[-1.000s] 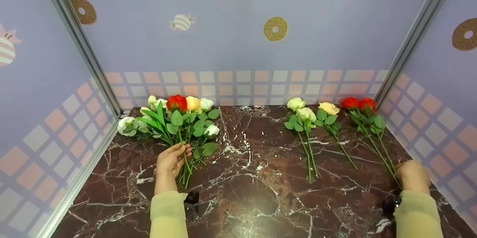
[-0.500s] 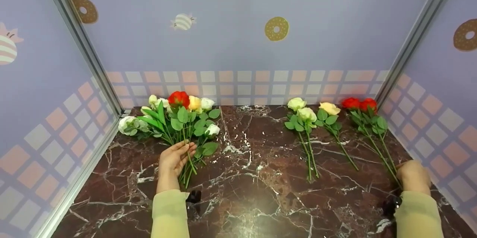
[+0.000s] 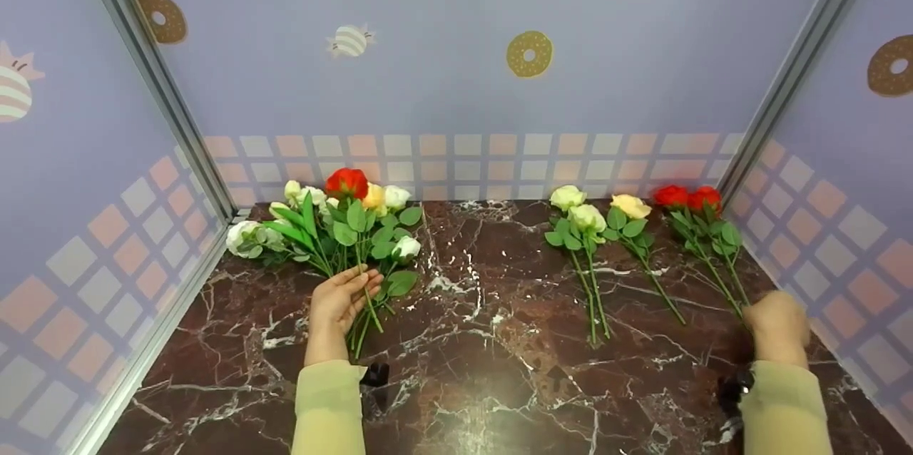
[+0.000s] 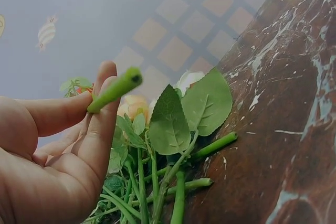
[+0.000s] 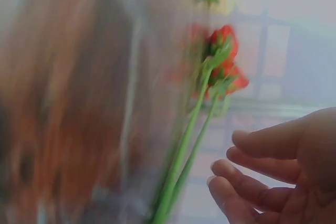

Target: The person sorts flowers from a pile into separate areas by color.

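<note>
My left hand [image 3: 337, 309] pinches the green stem [image 4: 116, 89] of a red rose [image 3: 347, 184] between thumb and fingers. That bloom is raised over a pile of white, cream and yellow flowers, among them a white rose [image 3: 406, 247] and a yellow rose [image 3: 374, 197]. My right hand [image 3: 777, 326], blurred in the head view, is beside the stem ends of two red roses [image 3: 705, 200] lying at the right. In the right wrist view its fingers [image 5: 257, 187] are loosely bent, hold nothing, and stand apart from the stems.
Pale green roses [image 3: 587, 219] and a yellow-orange rose [image 3: 630, 207] lie right of centre on the dark marbled tabletop [image 3: 492, 369]. Patterned lilac walls [image 3: 456, 84] enclose the back and both sides.
My left hand has shifted slightly right and lifted the red rose a little off the pile. My right hand has moved slightly left and up, away from the lying red roses' stem ends.
</note>
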The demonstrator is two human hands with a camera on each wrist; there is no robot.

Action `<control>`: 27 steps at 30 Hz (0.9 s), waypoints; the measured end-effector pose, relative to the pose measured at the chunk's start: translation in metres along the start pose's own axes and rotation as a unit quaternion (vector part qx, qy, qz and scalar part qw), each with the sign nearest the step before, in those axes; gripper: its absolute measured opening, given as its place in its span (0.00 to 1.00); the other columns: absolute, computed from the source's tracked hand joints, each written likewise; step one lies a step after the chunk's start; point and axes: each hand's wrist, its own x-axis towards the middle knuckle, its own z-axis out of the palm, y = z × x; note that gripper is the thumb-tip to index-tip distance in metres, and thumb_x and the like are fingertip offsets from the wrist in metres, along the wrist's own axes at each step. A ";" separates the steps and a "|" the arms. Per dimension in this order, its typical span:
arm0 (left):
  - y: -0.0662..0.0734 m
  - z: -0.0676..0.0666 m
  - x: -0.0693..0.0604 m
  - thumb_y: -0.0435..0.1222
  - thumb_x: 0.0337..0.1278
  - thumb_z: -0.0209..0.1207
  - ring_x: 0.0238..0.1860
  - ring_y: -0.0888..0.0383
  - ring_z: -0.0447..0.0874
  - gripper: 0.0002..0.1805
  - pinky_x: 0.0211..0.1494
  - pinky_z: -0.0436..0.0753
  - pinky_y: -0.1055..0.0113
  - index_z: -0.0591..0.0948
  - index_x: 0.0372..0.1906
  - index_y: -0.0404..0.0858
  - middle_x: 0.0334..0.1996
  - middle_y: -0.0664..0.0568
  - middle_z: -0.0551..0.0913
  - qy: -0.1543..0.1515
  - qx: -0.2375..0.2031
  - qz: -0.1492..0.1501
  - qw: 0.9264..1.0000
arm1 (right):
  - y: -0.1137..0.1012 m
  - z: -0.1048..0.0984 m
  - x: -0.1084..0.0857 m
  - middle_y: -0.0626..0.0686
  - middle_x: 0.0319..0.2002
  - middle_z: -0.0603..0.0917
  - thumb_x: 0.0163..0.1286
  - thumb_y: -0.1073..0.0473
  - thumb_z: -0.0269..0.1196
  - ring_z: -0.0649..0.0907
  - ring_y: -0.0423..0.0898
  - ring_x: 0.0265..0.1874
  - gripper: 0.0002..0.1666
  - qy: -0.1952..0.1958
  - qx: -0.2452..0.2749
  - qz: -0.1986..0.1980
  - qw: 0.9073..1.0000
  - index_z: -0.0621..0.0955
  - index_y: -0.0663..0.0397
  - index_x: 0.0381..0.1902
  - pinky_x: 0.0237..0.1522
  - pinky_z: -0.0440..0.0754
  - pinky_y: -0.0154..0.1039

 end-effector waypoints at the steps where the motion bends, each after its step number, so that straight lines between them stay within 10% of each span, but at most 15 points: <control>1: 0.000 0.001 0.000 0.27 0.76 0.52 0.40 0.65 0.91 0.25 0.53 0.89 0.71 0.68 0.74 0.27 0.41 0.53 0.90 0.001 -0.001 0.000 1.000 | -0.005 0.002 -0.002 0.80 0.57 0.77 0.68 0.54 0.59 0.78 0.80 0.51 0.30 0.013 0.007 -0.012 1.000 0.78 0.77 0.56 0.36 0.85 0.65; 7: -0.004 0.009 0.001 0.26 0.75 0.53 0.40 0.64 0.91 0.25 0.52 0.90 0.69 0.69 0.72 0.26 0.44 0.49 0.90 -0.001 0.008 0.007 1.000 | -0.045 0.018 -0.014 0.73 0.59 0.81 0.75 0.53 0.54 0.80 0.76 0.52 0.27 0.062 0.035 -0.069 0.995 0.80 0.68 0.61 0.45 0.82 0.67; 27: -0.012 0.053 -0.006 0.24 0.69 0.59 0.43 0.57 0.93 0.23 0.54 0.91 0.61 0.74 0.66 0.22 0.52 0.34 0.88 -0.029 0.073 0.037 0.996 | -0.192 0.087 -0.079 0.67 0.46 0.89 0.73 0.61 0.62 0.87 0.58 0.38 0.15 0.021 0.153 -0.243 0.958 0.86 0.67 0.50 0.41 0.86 0.52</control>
